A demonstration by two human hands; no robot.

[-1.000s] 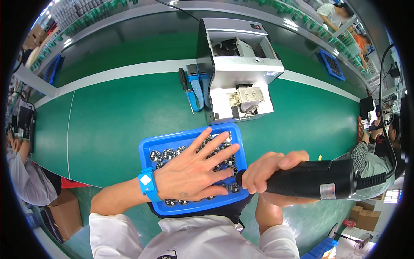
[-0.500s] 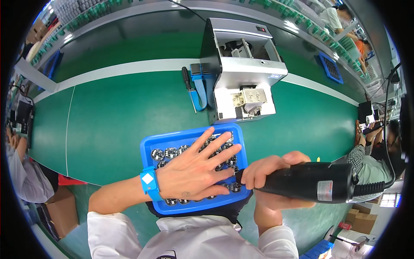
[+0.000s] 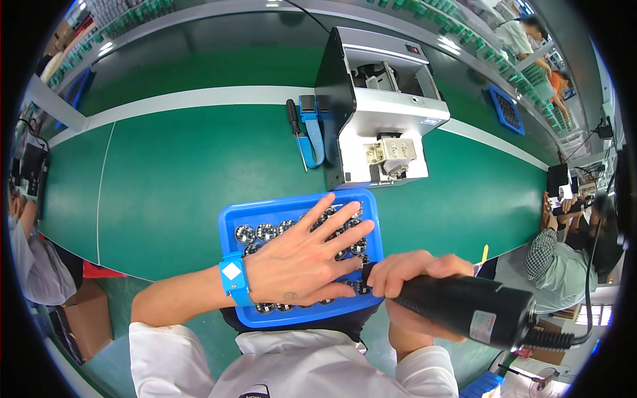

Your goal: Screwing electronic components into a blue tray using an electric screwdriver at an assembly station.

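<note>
My left hand (image 3: 302,262) lies palm down with fingers spread over a blue tray (image 3: 227,229), covering much of its middle. Rows of small round metallic parts (image 3: 266,232) sit inside it, several hidden under the hand. A blue strap (image 3: 233,278) circles my left wrist. My right hand (image 3: 418,266) is closed around a black corded electric screwdriver (image 3: 474,305), held slanted with its nose at the tray's right side, near my left thumb and forefinger. Whether its tip touches a part is hidden.
Beyond the tray stands a silver and black machine (image 3: 393,106) on the green table (image 3: 186,152). A black-handled screwdriver (image 3: 292,118) and a coiled blue strap (image 3: 314,136) lie left of it. A person (image 3: 564,265) sits at the right, another (image 3: 43,259) at the left.
The rear end of the electric screwdriver has swung down toward me, its nose staying at the tray's right side. My left hand keeps its place on the tray; the view has shifted slightly.
</note>
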